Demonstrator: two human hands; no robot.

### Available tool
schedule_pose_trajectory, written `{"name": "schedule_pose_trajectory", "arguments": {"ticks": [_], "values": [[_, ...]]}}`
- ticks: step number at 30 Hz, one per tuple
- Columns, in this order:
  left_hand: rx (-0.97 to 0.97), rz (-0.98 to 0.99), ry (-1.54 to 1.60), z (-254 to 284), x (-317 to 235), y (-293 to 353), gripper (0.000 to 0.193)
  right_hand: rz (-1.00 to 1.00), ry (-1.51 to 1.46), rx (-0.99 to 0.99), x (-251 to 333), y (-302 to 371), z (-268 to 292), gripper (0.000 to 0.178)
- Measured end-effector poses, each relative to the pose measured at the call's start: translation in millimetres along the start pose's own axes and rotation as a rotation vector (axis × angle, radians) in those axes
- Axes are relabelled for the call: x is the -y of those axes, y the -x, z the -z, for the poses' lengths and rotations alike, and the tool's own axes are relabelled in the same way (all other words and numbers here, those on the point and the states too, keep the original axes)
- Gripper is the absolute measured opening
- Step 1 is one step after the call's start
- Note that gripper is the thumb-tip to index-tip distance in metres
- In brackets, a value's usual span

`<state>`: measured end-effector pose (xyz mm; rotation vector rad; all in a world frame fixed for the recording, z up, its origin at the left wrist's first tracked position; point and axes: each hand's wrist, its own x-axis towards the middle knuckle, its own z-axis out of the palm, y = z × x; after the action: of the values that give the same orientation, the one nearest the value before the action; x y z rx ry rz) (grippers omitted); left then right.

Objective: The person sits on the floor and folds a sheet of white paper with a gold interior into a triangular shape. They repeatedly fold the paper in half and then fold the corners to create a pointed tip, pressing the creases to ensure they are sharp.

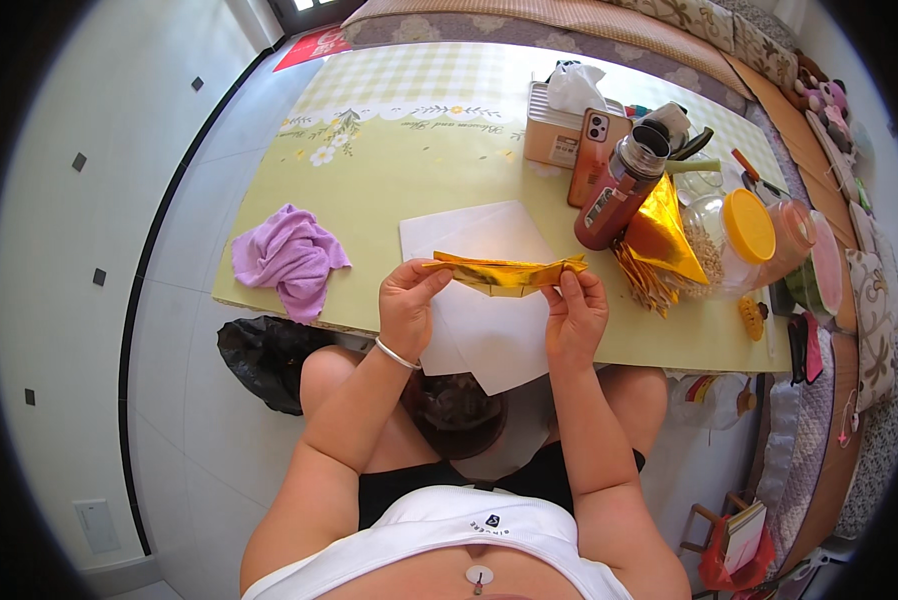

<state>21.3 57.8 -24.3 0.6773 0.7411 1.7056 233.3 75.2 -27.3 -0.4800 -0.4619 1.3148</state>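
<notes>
Between my two hands stretches a folded piece of shiny gold foil paper [504, 275], long and narrow with pointed ends. My left hand [409, 305] pinches its left end between thumb and fingers; a silver bangle [397, 354] is on that wrist. The right end is pinched by my right hand [574, 315]. Both hands hold it above white sheets of paper [484, 340] at the table's near edge. To the right, more folded gold foil paper [667, 235] lies in a pile beside a dark red thermos [619, 195].
A purple cloth [289, 260] lies at the left of the table [399, 165]. Toward the right stand a tissue box [554, 130], a phone [594, 150], a yellow-lidded jar [734, 240] and a cut watermelon [817, 270]. A black bag [261, 360] sits below the table's left edge.
</notes>
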Motion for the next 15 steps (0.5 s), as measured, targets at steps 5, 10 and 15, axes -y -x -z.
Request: {"name": "schedule_pose_trajectory", "arguments": {"ticks": [5,10,15], "values": [[0.034,-0.031,0.014,-2.6,-0.9,0.7,0.029,-0.005,-0.003,0.013,-1.1,1.9,-0.6,0.011],[0.048,-0.047,-0.098,-14.2,-11.4,2.5,0.052,0.007,0.004,0.03,-2.6,1.3,1.1,0.011],[0.071,-0.012,-0.136,-13.9,-15.2,2.8,0.053,0.022,0.013,0.029,-1.6,0.1,0.3,0.01]]}}
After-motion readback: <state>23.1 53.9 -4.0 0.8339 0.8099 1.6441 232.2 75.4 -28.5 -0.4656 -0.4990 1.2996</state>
